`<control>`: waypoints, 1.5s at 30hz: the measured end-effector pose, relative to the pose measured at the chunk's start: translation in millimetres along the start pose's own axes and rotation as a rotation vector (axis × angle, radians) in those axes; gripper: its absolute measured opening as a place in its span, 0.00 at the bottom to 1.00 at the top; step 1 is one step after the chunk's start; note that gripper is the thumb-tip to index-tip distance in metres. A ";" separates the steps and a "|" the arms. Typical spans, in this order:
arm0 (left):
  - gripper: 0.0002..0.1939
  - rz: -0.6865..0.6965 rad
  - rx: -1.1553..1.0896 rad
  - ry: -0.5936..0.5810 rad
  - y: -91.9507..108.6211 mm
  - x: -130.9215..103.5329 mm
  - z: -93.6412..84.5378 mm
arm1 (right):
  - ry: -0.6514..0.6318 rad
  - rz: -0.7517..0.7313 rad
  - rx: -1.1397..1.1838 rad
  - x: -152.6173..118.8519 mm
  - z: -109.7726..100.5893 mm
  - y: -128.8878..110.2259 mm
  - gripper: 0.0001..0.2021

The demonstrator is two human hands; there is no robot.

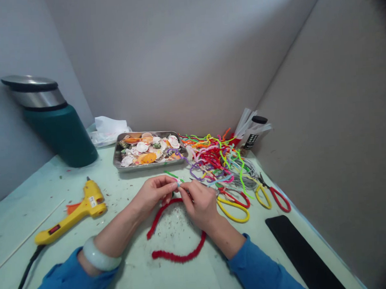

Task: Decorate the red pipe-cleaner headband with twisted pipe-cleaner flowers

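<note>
Small pale-blue piece (pixel 179 184): we see it above the middle of the tabletop (pixel 175 283), pinched between the fingertips of our left hand (pixel 159 191) and right hand (pixel 201 203). Too small for us to make out its shape. Below both hands, a red fuzzy stem (pixel 178 256) shows in two curved stretches; we cannot tell whether they join behind the right hand. Beyond the hands we note a metal tray (pixel 148 167) of shells (pixel 144 148), with a tangle of coloured fuzzy stems (pixel 213 158) beside it. To our right, scissors (pixel 233 209) with red and yellow handles, then a black strip (pixel 304 253). To our left, a yellow glue gun (pixel 90 206) on its side; farther back, a teal bottle (pixel 61 135).
</note>
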State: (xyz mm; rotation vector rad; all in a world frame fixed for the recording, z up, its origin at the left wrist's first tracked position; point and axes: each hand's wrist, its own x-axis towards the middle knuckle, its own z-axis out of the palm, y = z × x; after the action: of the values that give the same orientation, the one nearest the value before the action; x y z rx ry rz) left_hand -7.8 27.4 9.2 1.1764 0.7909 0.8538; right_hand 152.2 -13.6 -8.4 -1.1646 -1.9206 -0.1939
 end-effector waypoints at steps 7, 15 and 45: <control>0.11 0.016 0.013 -0.006 -3.3 1.1 -2.5 | 0.000 0.031 0.061 -0.8 2.1 2.1 0.05; 0.10 0.027 -0.017 -0.006 -7.8 2.9 -4.0 | 0.018 0.089 0.200 -1.0 1.0 -0.9 0.04; 0.11 0.044 0.058 0.077 -3.4 2.7 -3.0 | -0.083 0.026 0.109 1.9 -4.6 2.3 0.06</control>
State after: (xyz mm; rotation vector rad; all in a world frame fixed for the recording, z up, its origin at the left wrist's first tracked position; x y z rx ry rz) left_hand -8.7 30.5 5.0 1.2219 0.8602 0.9219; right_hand 156.4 -13.5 -4.9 -1.1399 -1.9610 -0.0267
